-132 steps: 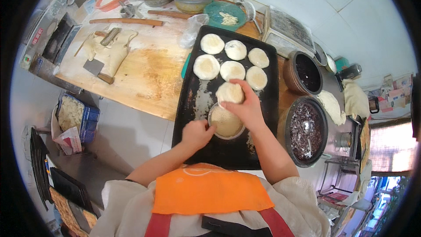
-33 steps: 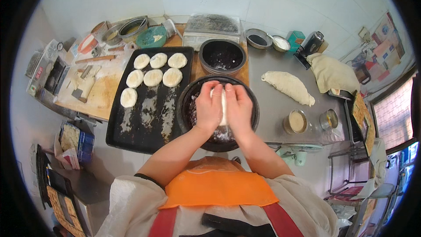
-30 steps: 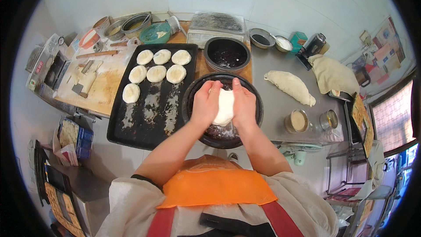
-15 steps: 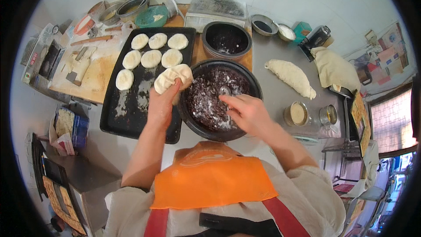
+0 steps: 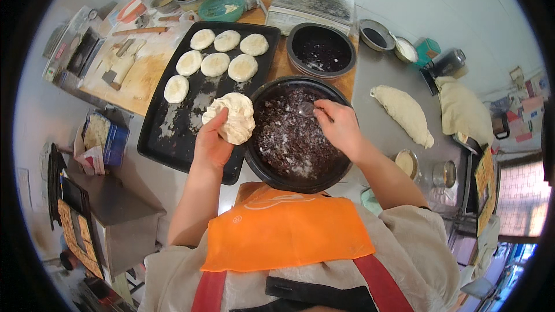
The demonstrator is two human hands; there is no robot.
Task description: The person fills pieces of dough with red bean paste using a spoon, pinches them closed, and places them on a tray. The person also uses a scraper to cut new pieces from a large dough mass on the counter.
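Note:
A pale, ruffled piece of dough [image 5: 232,118] rests in my left hand [image 5: 213,143], the thumb lying over it. Just right of it stands a wide black bowl [image 5: 250,149] of dark, crumbly filling [image 5: 295,138] dusted with white powder. My right hand [image 5: 340,127] is closed on a metal spoon [image 5: 306,108], whose bowl is at the filling's surface; the handle is mostly hidden by my fingers. Under and beyond my left hand lies a black baking tray [image 5: 165,153]. Several round, flat dough cakes [image 5: 215,64] sit in rows on its far part.
A second dark bowl [image 5: 321,50] stands behind the filling, near a floury scale [image 5: 312,8]. On the metal counter at right lies a long dough piece [image 5: 402,112], with small tins [image 5: 444,173] nearer. A wooden board [image 5: 136,89] holding a scraper [image 5: 110,77] is at left.
The dough in my left hand has opened out flatter and faces up. My right hand has moved the spoon toward the far right of the filling. The whole view has shifted slightly.

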